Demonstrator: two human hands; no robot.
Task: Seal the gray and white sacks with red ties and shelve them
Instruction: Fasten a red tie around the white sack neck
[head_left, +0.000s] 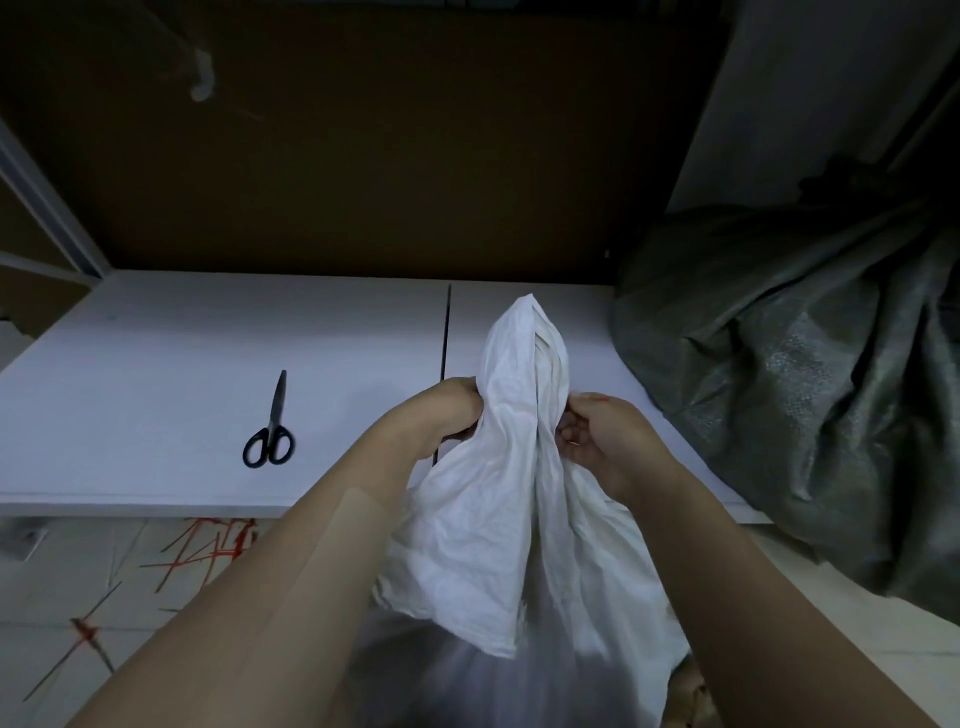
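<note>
Both hands (457, 410) around white sack (519, 364) neck

White shelf (156, 364), brown back wall (389, 145), tiled floor (78, 597)

One camera sits on the person's head. It looks forward and down. The left hand (457, 410) and right hand (602, 441) reach in from the bottom of the frame, very close, and meet in the middle at the white sack (498, 493). The shelf (156, 364) lies across the middle, the floor (62, 597) at lower left.
</note>
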